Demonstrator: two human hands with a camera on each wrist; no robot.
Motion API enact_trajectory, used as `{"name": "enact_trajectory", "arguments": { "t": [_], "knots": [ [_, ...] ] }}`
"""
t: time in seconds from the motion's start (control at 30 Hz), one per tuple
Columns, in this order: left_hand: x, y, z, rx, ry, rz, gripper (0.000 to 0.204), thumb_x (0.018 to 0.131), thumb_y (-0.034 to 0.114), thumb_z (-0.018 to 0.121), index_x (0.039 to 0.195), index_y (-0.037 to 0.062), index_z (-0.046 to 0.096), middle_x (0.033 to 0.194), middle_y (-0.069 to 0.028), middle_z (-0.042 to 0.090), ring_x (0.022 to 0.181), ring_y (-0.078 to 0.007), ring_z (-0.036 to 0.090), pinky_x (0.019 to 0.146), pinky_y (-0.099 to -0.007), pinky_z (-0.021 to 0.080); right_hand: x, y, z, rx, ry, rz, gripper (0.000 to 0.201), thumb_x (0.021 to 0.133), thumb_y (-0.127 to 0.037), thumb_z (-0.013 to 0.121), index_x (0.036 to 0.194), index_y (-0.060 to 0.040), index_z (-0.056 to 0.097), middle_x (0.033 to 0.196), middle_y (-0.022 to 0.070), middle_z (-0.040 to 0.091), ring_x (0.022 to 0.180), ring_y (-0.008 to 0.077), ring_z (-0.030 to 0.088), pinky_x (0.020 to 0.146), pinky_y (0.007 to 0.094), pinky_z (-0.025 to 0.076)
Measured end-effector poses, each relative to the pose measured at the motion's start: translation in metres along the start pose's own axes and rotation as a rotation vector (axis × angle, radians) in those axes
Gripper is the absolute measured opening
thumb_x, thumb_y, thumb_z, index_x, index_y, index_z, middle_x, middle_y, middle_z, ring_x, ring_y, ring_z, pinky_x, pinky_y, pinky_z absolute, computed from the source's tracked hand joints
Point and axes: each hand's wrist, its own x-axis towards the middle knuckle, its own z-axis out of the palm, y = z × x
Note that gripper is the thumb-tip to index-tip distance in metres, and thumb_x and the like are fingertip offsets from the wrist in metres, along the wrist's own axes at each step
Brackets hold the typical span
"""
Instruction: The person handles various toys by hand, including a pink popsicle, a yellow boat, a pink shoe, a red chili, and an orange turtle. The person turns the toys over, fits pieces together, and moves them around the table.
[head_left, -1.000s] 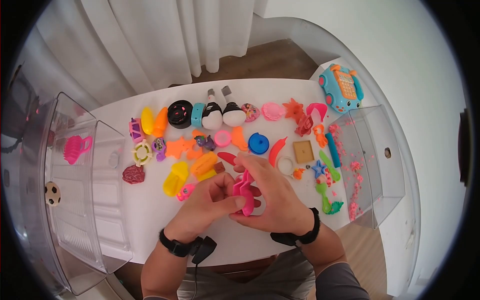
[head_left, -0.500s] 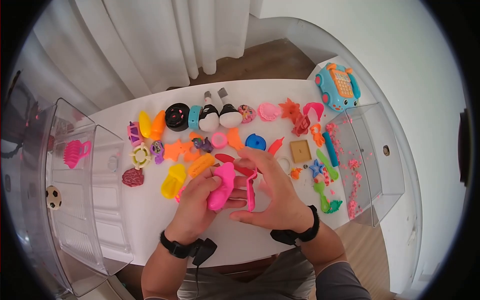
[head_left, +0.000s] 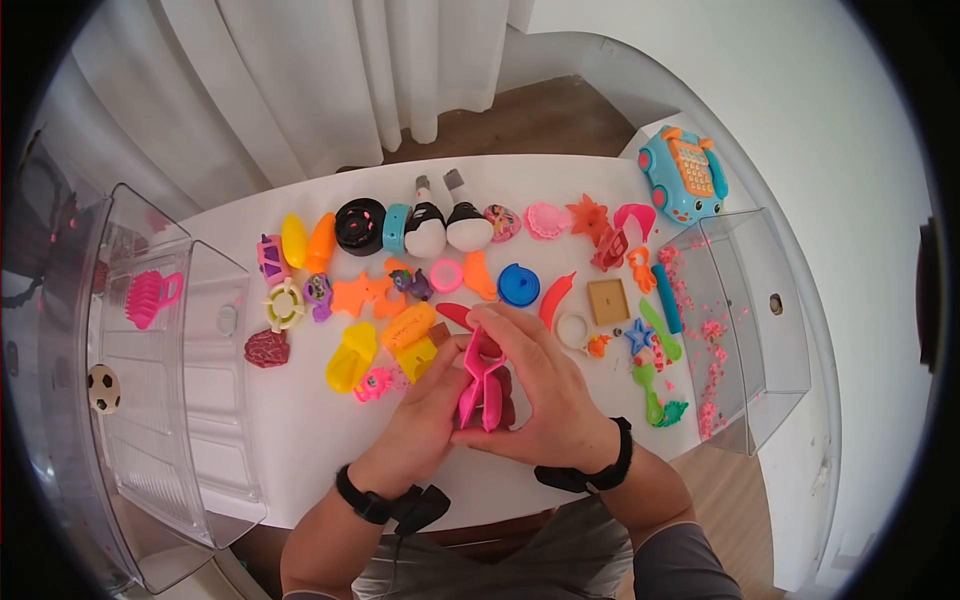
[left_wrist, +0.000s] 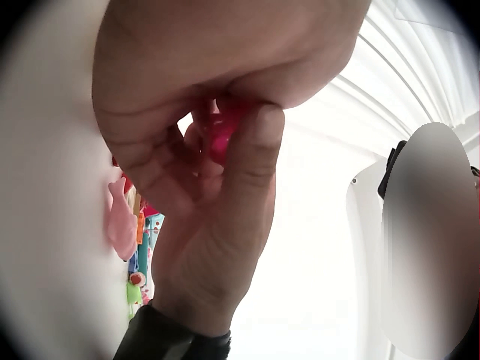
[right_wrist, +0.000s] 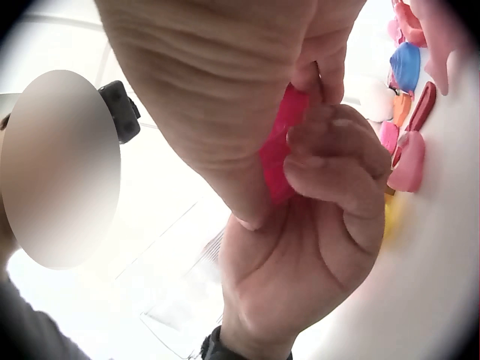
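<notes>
In the head view, two pink plastic mould pieces (head_left: 483, 385) stand edge-on between the hands, side by side and meeting near their middle. My left hand (head_left: 423, 415) grips the piece on the left, its fingers partly hidden behind the plastic. On the other side, my right hand (head_left: 552, 395) holds the second piece between thumb and curled fingers. The right wrist view shows bright pink plastic (right_wrist: 279, 154) wrapped by fingers of both hands. Only a small pink patch (left_wrist: 221, 139) shows in the left wrist view. Both hands are over the front middle of the white table (head_left: 300, 440).
Rows of small toys lie beyond the hands, among them a yellow mould (head_left: 352, 357), a blue round lid (head_left: 518, 285) and a red chilli (head_left: 557, 297). Clear bins stand at left (head_left: 215, 440) and right (head_left: 745, 340). A toy phone (head_left: 683, 175) sits at back right.
Half a second ago the pieces were apart, the left one turned broadside; now the two are edge-on and together again. The left hand has moved right, toward the right hand.
</notes>
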Motion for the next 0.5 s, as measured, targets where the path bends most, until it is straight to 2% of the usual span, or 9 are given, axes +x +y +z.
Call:
{"name": "enact_trajectory", "arguments": {
  "t": [0.13,0.2,0.43,0.5],
  "knots": [
    [-0.0025,0.0026,-0.0007,0.068,0.031,0.005,0.046,0.113,0.026,0.036,0.154,0.0051,0.041,0.136,-0.0103,0.060,0.123,-0.0182,0.062,0.103,-0.0349,0.053,0.0002,0.0002,0.0011,-0.009,-0.006,-0.005,0.109,0.062,-0.022,0.099,0.152,0.0013,0.041,0.147,0.0248,0.050,0.126,0.0420,0.060,0.096,0.0441,0.057],
    [-0.0038,0.0061,-0.0021,0.053,0.000,-0.007,0.042,0.114,0.023,0.036,0.151,0.0032,0.040,0.131,-0.0114,0.062,0.116,-0.0162,0.066,0.100,-0.0330,0.057,0.0008,-0.0010,0.0019,-0.009,-0.018,-0.007,0.108,0.062,-0.022,0.098,0.151,0.0011,0.042,0.147,0.0241,0.051,0.126,0.0416,0.060,0.096,0.0438,0.057],
    [-0.0023,0.0027,0.0009,0.130,0.042,0.063,0.038,0.113,0.019,0.036,0.145,0.0019,0.044,0.127,-0.0113,0.064,0.112,-0.0169,0.067,0.097,-0.0327,0.058,0.0008,-0.0017,0.0047,-0.013,-0.031,-0.027,0.099,0.063,-0.016,0.095,0.148,0.0002,0.046,0.141,0.0210,0.053,0.118,0.0391,0.062,0.091,0.0425,0.058],
    [-0.0042,0.0045,0.0033,0.217,0.060,0.044,0.042,0.113,0.021,0.035,0.150,0.0041,0.046,0.132,-0.0081,0.061,0.119,-0.0147,0.062,0.100,-0.0300,0.053,0.0011,-0.0019,0.0041,-0.020,-0.023,-0.022,0.096,0.064,-0.014,0.093,0.147,-0.0001,0.047,0.140,0.0204,0.054,0.117,0.0387,0.063,0.090,0.0422,0.058]
  ]
}}
